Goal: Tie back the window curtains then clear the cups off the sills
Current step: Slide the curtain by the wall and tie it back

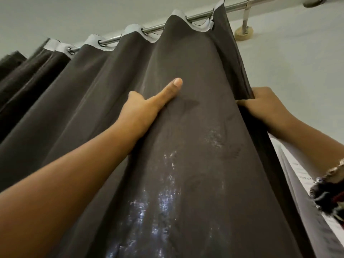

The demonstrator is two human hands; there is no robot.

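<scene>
A dark brown curtain [195, 146] with a grey eyelet header hangs from a metal rod [202, 15] and fills most of the view. My left hand [149, 103] holds a fold of it from the left, thumb lying on the front, fingers hidden behind the cloth. My right hand [264, 103] grips the curtain's right edge, fingers wrapped around the hem. No cups or sills are in view.
The rod's bracket [244, 28] is fixed to the pale wall at upper right. More dark curtain folds [22, 75] bunch at the far left. Bracelets [331, 185] sit on my right wrist. A strip of bright window [301, 174] shows past the curtain's right edge.
</scene>
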